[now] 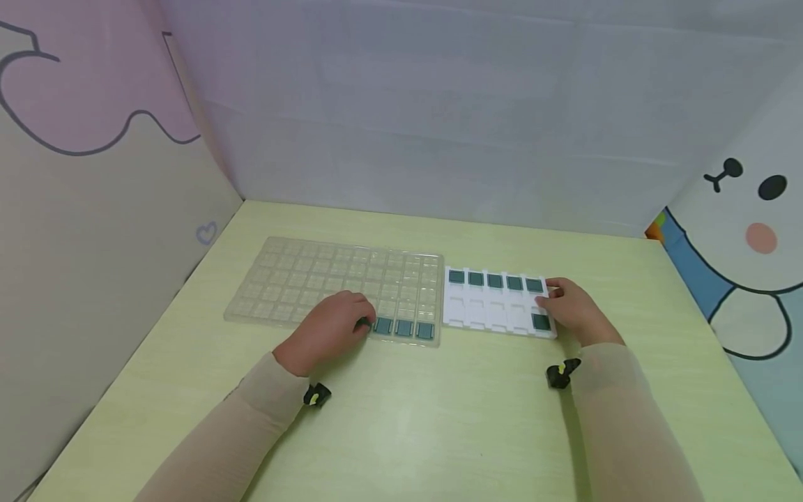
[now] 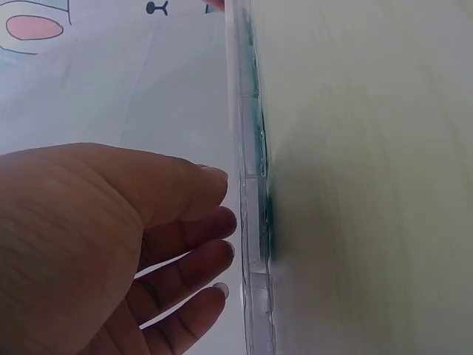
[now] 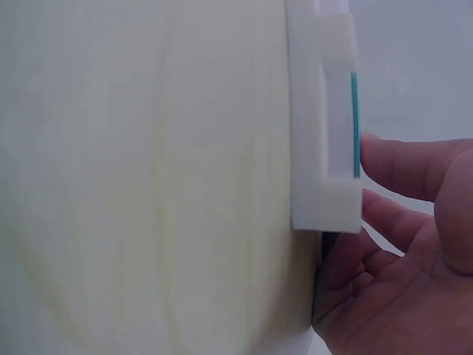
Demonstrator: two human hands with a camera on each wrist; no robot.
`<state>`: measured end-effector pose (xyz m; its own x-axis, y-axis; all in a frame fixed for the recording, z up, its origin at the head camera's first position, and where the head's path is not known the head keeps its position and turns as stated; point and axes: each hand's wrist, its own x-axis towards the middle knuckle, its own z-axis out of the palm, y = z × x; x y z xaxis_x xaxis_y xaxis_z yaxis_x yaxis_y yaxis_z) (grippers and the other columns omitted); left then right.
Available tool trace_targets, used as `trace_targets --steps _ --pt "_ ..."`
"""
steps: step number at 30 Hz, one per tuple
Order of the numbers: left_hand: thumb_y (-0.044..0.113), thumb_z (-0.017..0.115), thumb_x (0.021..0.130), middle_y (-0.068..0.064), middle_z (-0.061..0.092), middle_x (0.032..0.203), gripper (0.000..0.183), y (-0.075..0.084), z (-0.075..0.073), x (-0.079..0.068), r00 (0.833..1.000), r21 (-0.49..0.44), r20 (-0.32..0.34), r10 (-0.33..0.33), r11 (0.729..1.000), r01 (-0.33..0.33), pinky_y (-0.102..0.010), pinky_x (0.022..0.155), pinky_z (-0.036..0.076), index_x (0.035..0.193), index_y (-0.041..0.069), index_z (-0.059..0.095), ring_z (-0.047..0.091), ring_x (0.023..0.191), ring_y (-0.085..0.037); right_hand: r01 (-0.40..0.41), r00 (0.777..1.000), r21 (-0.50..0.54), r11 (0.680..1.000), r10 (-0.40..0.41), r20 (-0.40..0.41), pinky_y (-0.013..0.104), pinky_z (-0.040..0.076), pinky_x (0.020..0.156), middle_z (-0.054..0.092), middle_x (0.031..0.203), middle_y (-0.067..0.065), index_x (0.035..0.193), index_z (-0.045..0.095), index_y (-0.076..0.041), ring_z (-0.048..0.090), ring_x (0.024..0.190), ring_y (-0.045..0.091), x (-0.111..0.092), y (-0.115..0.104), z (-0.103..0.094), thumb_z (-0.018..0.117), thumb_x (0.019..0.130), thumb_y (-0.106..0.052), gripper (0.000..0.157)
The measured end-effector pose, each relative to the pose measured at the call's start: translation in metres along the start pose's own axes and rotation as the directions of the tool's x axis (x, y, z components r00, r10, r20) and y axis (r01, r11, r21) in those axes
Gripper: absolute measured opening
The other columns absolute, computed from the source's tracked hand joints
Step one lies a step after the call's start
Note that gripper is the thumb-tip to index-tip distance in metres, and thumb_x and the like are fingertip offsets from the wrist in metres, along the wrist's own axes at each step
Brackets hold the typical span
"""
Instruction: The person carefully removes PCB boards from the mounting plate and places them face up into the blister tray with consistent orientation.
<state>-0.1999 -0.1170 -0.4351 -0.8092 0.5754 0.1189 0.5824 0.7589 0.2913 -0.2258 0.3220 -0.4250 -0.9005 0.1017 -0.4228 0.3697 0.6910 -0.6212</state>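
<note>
A clear plastic tray (image 1: 326, 268) with many small compartments lies on the table. Several dark green square chips (image 1: 404, 328) sit in its front row. My left hand (image 1: 332, 328) is over that row, just left of them, fingers bent and fingertips right at the tray's edge in the left wrist view. To the right lies a white tray (image 1: 495, 314), with a row of green chips (image 1: 494, 281) at the back and one chip (image 1: 541, 321) at its front right corner. My right hand (image 1: 572, 307) grips its right end, thumb on top, other fingers against the side.
Pale wooden table (image 1: 401, 425) stretches in front of both trays. A light cloth wall (image 1: 401, 125) stands behind, and printed cloth panels (image 1: 753, 279) flank the sides. Each wrist carries a small black camera (image 1: 316, 395).
</note>
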Motion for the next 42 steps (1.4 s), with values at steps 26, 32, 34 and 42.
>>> trace_targets --steps 26,32,34,42 --pt "0.008 0.075 0.092 0.005 0.067 0.098 0.011 0.037 -0.012 0.022 0.988 0.064 -0.003 0.153 0.986 -0.152 -0.031 0.085 0.052 0.102 0.012 0.075 0.062 0.092 -0.015 -0.009 1.000 -0.003 1.000 0.009 0.001 0.065 0.029 0.114 0.031 0.157 0.031 0.161 0.023 0.000 0.036 0.136 0.046 0.003 0.002 0.004 0.055 0.107 -0.031 0.070" --pt "0.005 0.073 0.091 0.004 0.067 0.098 0.015 0.048 -0.014 0.027 0.980 0.087 0.004 0.200 0.976 -0.200 -0.031 0.083 0.052 0.104 0.012 0.075 0.062 0.091 -0.016 -0.004 1.000 -0.002 1.000 0.004 0.000 0.064 0.030 0.114 0.031 0.155 0.032 0.161 0.023 0.000 0.036 0.135 0.047 0.003 0.000 0.003 0.055 0.107 -0.030 0.070" --pt "0.004 0.073 0.091 0.004 0.068 0.099 0.016 0.051 -0.014 0.029 0.976 0.095 0.005 0.218 0.971 -0.218 -0.030 0.083 0.052 0.104 0.013 0.075 0.062 0.091 -0.016 0.002 1.000 -0.003 1.000 -0.002 -0.003 0.064 0.030 0.114 0.031 0.155 0.032 0.161 0.023 0.000 0.036 0.135 0.047 0.003 0.000 0.002 0.055 0.107 -0.030 0.069" --pt "0.005 0.071 0.092 0.006 0.066 0.099 0.014 0.068 -0.010 0.044 0.957 0.142 0.025 0.288 0.947 -0.288 -0.028 0.079 0.050 0.104 0.014 0.073 0.059 0.088 -0.015 -0.005 1.000 0.002 1.000 0.005 -0.005 0.064 0.031 0.113 0.032 0.155 0.032 0.160 0.023 0.001 0.037 0.133 0.046 0.002 0.000 0.000 0.056 0.107 -0.030 0.070"
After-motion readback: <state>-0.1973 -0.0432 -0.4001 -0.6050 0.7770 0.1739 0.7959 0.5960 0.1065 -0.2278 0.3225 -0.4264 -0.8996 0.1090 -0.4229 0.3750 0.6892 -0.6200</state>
